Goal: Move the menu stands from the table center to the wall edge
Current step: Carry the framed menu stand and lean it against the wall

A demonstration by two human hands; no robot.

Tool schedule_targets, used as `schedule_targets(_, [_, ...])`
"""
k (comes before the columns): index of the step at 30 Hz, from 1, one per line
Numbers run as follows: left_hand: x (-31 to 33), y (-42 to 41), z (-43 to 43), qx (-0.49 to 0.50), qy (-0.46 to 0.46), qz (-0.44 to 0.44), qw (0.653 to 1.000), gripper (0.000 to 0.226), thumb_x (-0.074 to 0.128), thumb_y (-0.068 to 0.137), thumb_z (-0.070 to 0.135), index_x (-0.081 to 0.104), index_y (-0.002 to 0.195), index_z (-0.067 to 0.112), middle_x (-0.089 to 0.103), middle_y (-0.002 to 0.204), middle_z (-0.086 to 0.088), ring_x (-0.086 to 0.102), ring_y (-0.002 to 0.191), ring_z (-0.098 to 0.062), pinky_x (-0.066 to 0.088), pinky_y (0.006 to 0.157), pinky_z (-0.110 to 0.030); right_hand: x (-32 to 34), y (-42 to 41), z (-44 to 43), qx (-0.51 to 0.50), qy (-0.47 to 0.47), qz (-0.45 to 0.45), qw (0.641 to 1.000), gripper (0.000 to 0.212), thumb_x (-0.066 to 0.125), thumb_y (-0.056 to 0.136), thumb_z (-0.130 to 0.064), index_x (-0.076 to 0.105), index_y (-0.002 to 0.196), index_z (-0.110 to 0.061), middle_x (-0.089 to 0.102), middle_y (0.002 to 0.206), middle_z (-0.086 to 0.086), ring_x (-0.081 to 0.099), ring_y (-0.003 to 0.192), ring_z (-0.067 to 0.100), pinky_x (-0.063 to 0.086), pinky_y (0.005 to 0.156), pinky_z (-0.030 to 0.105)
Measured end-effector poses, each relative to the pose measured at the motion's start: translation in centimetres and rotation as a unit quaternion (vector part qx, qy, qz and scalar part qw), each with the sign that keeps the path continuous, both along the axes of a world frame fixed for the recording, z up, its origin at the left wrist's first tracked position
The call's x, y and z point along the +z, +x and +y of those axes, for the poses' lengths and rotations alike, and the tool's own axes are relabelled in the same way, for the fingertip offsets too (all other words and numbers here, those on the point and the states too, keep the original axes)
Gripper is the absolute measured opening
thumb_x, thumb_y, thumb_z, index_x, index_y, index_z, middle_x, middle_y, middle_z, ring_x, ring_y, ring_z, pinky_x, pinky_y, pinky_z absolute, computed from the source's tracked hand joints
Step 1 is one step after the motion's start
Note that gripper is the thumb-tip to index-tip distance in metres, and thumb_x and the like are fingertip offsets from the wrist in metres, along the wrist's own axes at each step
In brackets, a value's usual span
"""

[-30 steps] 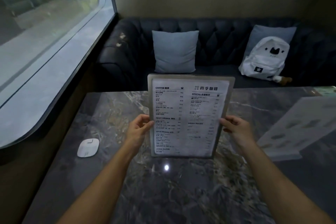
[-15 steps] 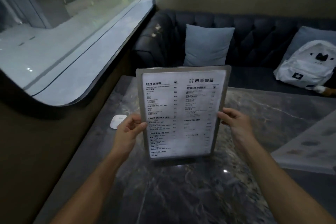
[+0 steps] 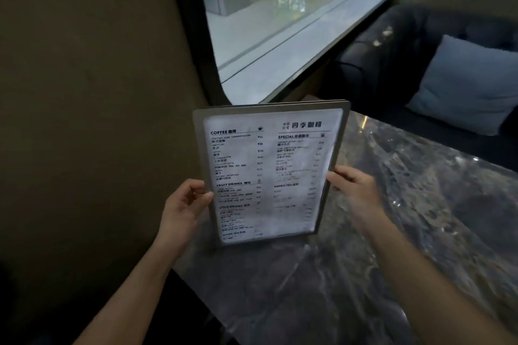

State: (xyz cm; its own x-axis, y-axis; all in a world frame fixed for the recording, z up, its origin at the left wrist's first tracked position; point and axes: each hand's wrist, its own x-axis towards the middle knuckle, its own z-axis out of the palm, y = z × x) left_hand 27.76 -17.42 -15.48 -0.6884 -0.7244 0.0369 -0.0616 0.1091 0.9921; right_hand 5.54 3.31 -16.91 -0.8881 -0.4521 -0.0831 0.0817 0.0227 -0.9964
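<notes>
- Your two bare arms reach forward from the bottom of the view, over the near part of the table (image 3: 322,297).
- The table has a dark, shiny stone top with pale streaks.
- Your left hand (image 3: 183,209) is closed on the left side of the menu stand (image 3: 269,173). The thumb lies on the front and the other fingers go behind it.
- Your right hand (image 3: 356,196) is closed on the right side of the menu stand, about half way up. This hand looks a bit blurry.
- The menu stand is upright and leans a little to the left. Its printed side faces you.
- It has a gray frame around a white page. You can read "COFFEE", "FRUIT DRINKS" and "SPECIAL" on the page.
- The menu stand is over the left edge of the table, the edge next to the wall (image 3: 92,92).
- Its bottom edge is very close to the table top. You cannot tell if it touches.
- The wall is plain and brown, just to the left of the table.
- Past the menu stand there is a big window (image 3: 280,17) set in that wall.
- At the far end of the table there is a dark sofa (image 3: 392,64).
- A light blue cushion (image 3: 465,84) leans on the back of the sofa.
</notes>
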Motion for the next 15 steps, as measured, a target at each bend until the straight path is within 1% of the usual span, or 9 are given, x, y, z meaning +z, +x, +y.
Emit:
schedule_targets(3, [-0.1, 3.2, -0.1, 0.045, 0.007, -0.025, 0.999, 0.028, 0.058, 0.083, 0.000, 0.063, 0.072, 0.025, 0.068, 0.074, 0.007, 0.063, 0.072, 0.003, 0.052, 0.062, -0.011, 0.3, 1.6, -2.3, 0.031, -0.012, 0.001, 0.999, 0.015, 0.067, 0.074, -0.002, 0.069, 0.089, -0.004, 0.070, 0.072, -0.004, 0.064, 0.058, -0.001, 0.049, 0.053, 0.011])
schedule_targets(5, [-0.4, 5.1, 0.1, 0.080, 0.015, -0.031, 0.996, 0.026, 0.058, 0.083, 0.000, 0.063, 0.075, 0.024, 0.069, 0.076, 0.006, 0.064, 0.073, 0.002, 0.053, 0.063, -0.016, 0.4, 2.6, -3.5, 0.062, -0.017, -0.003, 0.998, 0.015, 0.065, 0.075, 0.001, 0.068, 0.089, -0.002, 0.069, 0.072, -0.004, 0.063, 0.057, -0.002, 0.049, 0.053, 0.009])
schedule_targets(7, [-0.8, 6.6, 0.3, 0.116, 0.050, -0.033, 0.991, 0.018, 0.057, 0.083, 0.001, 0.062, 0.080, 0.018, 0.067, 0.083, 0.002, 0.065, 0.080, -0.007, 0.051, 0.069, -0.025, 0.6, 3.5, -4.5, 0.093, -0.017, -0.002, 0.996, 0.018, 0.064, 0.075, 0.002, 0.066, 0.093, 0.002, 0.068, 0.078, 0.001, 0.064, 0.060, -0.002, 0.051, 0.058, 0.010])
schedule_targets(9, [-1.3, 7.7, 0.7, 0.145, 0.083, -0.034, 0.985, 0.015, 0.055, 0.084, 0.001, 0.061, 0.083, 0.015, 0.065, 0.089, -0.005, 0.062, 0.088, -0.018, 0.050, 0.076, -0.033, 0.8, 4.2, -5.4, 0.117, -0.017, 0.008, 0.993, 0.024, 0.063, 0.075, 0.004, 0.065, 0.099, 0.000, 0.068, 0.082, 0.000, 0.064, 0.062, -0.003, 0.053, 0.063, 0.011])
schedule_targets(11, [-1.7, 8.6, 0.9, 0.167, 0.103, -0.032, 0.980, 0.017, 0.055, 0.084, 0.003, 0.061, 0.081, 0.018, 0.065, 0.093, -0.006, 0.062, 0.091, -0.019, 0.050, 0.075, -0.033, 0.7, 4.7, -6.1, 0.133, -0.014, 0.013, 0.991, 0.025, 0.063, 0.075, 0.005, 0.066, 0.097, -0.005, 0.068, 0.080, -0.003, 0.064, 0.063, -0.004, 0.052, 0.063, 0.010])
schedule_targets(14, [-2.1, 9.3, 1.1, 0.189, 0.122, -0.026, 0.974, 0.020, 0.055, 0.084, 0.003, 0.062, 0.080, 0.021, 0.065, 0.093, -0.006, 0.064, 0.090, -0.020, 0.051, 0.073, -0.033, 0.4, 5.0, -6.9, 0.152, 0.002, 0.004, 0.988, 0.018, 0.063, 0.076, 0.004, 0.069, 0.090, -0.004, 0.071, 0.072, -0.009, 0.065, 0.063, -0.004, 0.050, 0.059, 0.008])
schedule_targets(15, [-2.3, 9.5, 1.1, 0.193, 0.126, -0.025, 0.973, 0.022, 0.055, 0.084, 0.003, 0.063, 0.079, 0.023, 0.066, 0.093, -0.005, 0.064, 0.090, -0.019, 0.051, 0.072, -0.032, 0.2, 5.0, -7.0, 0.157, 0.011, 0.001, 0.987, 0.016, 0.063, 0.076, 0.002, 0.070, 0.087, -0.007, 0.072, 0.069, -0.012, 0.065, 0.065, -0.003, 0.049, 0.059, 0.007])
